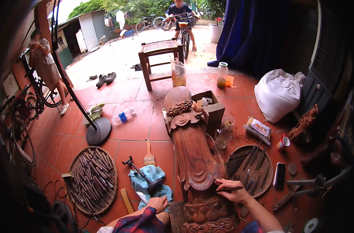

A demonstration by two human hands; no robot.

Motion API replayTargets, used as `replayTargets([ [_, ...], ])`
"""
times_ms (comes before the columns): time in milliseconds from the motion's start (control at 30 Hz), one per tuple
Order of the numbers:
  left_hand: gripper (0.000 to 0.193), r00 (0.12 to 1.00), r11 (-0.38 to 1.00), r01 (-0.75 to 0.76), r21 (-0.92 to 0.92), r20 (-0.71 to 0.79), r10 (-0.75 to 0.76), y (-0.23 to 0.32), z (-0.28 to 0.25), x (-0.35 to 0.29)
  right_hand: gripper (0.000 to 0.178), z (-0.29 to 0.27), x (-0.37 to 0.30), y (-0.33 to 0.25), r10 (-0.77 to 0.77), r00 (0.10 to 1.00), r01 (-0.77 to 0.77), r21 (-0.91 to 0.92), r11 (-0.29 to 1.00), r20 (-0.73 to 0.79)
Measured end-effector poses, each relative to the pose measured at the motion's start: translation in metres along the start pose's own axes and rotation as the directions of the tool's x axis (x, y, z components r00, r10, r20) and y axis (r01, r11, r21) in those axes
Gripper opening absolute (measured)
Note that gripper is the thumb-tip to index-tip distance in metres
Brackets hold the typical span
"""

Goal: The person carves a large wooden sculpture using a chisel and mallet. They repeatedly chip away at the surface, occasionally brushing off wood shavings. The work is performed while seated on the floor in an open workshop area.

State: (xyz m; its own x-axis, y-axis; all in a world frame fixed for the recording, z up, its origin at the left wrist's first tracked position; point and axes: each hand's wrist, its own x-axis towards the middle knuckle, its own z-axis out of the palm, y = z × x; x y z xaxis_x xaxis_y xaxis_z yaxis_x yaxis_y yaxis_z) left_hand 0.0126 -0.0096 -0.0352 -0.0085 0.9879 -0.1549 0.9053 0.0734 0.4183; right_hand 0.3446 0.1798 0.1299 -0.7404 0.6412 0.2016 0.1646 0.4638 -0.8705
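Observation:
A carved reddish-brown wooden statue (196, 151) with flowing robe folds lies lengthwise before me, its carved base toward me. My right hand (234, 191) is at the right side of the statue, where the robe meets the base. Its fingers pinch a slim dark carving tool (230, 188), whose tip is by the wood; whether it touches I cannot tell. My left hand (158, 203) rests on my knee, left of the statue, fingers curled and nothing visible in them. Beside it lie a light blue cloth (161, 174) and a black stand with a round base (155, 186).
Left stands a round basket (115, 182) of wooden-handled chisels; right, another basket (271, 171) with files. Around are a mallet handle (126, 200), a brush (149, 157), a phone (279, 174), a cardboard box (216, 110), a stool (146, 62) and a lamp base (99, 132). Two people are farther off.

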Motion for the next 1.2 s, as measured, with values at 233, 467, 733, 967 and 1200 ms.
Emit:
replayTargets([
  [233,0.027,1.0,1.0,0.004,-0.026,-0.01,-0.004,0.007,-0.004,-0.002,0.016,-0.004,-0.002,0.009,0.083,0.994,-0.088,0.059,0.994,0.07],
  [467,0.023,1.0,0.999,-0.01,-0.04,0.002,0.01,0.007,-0.002,0.01,0.016,-0.002,0.005,-0.009,0.267,0.963,-0.255,0.18,0.95,-0.045],
  [733,0.021,0.999,1.0,0.024,-0.012,0.029,-0.023,0.004,0.002,0.01,0.015,0.005,0.005,0.002,0.329,0.943,-0.309,0.241,0.92,-0.048],
  [967,0.02,1.0,1.0,0.012,-0.004,0.025,-0.011,0.003,0.001,0.008,0.015,0.02,0.004,-0.009,0.318,0.947,-0.31,0.109,0.944,-0.056],
  [1200,0.022,0.997,0.999,0.037,0.023,0.063,-0.039,0.004,0.001,0.009,0.009,0.021,0.006,0.001,0.464,0.877,-0.398,0.349,0.849,-0.128],
])
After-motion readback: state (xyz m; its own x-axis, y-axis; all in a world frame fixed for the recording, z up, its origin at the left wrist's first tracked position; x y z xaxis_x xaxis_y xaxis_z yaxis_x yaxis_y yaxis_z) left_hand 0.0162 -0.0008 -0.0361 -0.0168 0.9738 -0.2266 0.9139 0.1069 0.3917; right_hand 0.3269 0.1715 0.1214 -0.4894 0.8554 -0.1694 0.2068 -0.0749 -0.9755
